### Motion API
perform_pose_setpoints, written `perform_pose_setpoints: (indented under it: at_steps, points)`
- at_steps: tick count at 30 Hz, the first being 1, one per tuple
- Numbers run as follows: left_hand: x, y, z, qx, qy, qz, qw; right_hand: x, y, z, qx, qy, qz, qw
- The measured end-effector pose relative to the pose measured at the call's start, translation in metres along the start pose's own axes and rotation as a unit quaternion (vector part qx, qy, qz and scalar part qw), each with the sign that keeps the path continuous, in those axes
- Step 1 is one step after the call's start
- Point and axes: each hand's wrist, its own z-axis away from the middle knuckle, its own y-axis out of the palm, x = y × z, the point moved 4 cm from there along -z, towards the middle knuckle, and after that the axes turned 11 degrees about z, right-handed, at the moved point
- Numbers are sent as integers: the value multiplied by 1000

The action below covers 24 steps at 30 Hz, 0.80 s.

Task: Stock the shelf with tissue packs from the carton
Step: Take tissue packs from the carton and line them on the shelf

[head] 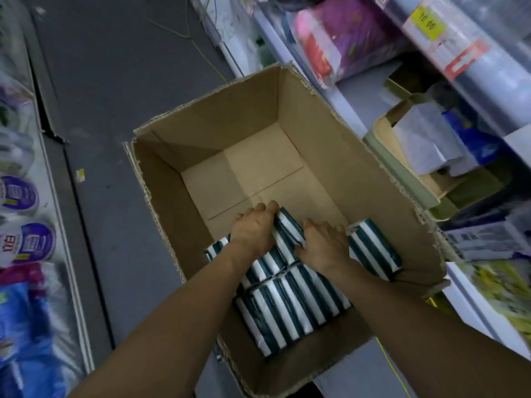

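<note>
The tissue packs (pixel 287 294) you are after lie in the near end of the carton (pixel 359 179), teal-and-white striped bundles in thin plastic wrap, packed side by side with one more bundle (pixel 373 248) set apart toward the right wall. Expect them to be light and soft: the paper inside will give under pressure and the glossy film looks slippery, so squeeze from both ends or both long sides rather than pinching the film alone, which could tear or slide. Your left hand (pixel 253 228) already sits on the top pack (pixel 284 234), its fingers (pixel 267 208) curled over the far edge, grasping it. Your right hand (pixel 324 242) rests on the packs just beside that one, fingers bent down into the gap by the lone bundle; whether they have closed on a pack you cannot tell from here. The far half of the carton floor is bare cardboard, so there is room to tip a pack free before lifting. The shelf (pixel 344 104) to fill stands just right of the carton, already holding wrapped goods, and the carton rests on the grey floor (pixel 115 81) of the aisle.
</note>
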Motion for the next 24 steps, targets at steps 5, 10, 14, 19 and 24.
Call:
perform_pose_setpoints:
  at_steps: [5, 10, 14, 19, 24]
  points:
    - [-5, -3, -3, -24, 62, -51, 997, -8, -6, 6, -23, 32, -32, 999]
    - [-7, -5, 6, -5, 104, -148, 984, -11, -23, 22, -40, 55, -75, 995]
    - [-12, -17, 19, -25, 111, -197, 974, -17, -40, 39, -77, 74, -118, 987]
    - [-29, -40, 59, -92, 121, -45, 987, -36, -68, 81, -152, 102, -185, 965]
    - [-52, -67, 123, -128, 68, 150, 978, -43, -101, 145, -238, 111, -213, 941]
